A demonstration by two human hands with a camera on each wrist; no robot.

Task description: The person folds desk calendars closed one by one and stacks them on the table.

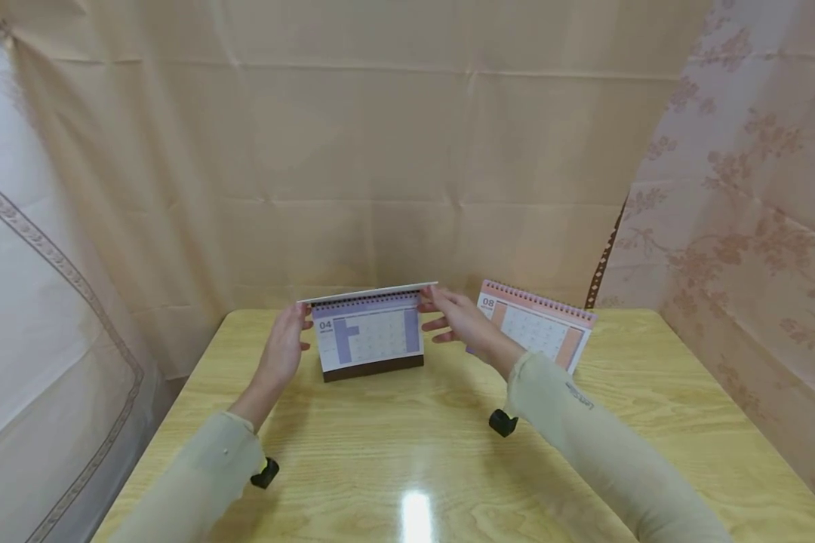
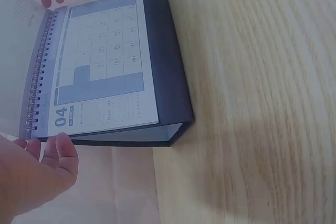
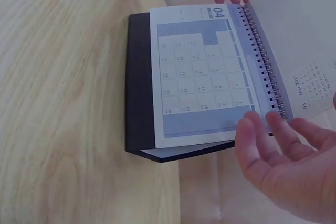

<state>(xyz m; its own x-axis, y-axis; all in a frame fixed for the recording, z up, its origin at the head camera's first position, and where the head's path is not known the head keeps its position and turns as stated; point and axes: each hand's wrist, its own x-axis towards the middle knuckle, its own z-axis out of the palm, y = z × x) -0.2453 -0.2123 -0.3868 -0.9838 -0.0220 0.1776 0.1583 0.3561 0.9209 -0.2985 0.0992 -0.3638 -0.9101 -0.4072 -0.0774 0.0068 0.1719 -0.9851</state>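
Observation:
A spiral-bound desk calendar (image 1: 373, 337) with a dark base stands on the table, its purple-and-white "04" sheet facing me. One calendar page (image 3: 294, 40) is raised at the binding and appears nearly edge-on in the head view. My left hand (image 1: 286, 341) holds this page at its left end; the left thumb is hidden in the left wrist view. At the opposite end my right hand (image 1: 463, 320) holds the page, its other fingers (image 3: 252, 145) spread beside the calendar's edge. The exact contact of the fingertips is partly hidden.
To the right, partly behind my right forearm, stands a second desk calendar (image 1: 539, 328) with a pink border and "08". Both are on a light wooden table (image 1: 380, 445). A beige cloth (image 1: 353, 151) hangs behind it, with patterned curtains (image 1: 754, 226) at the side.

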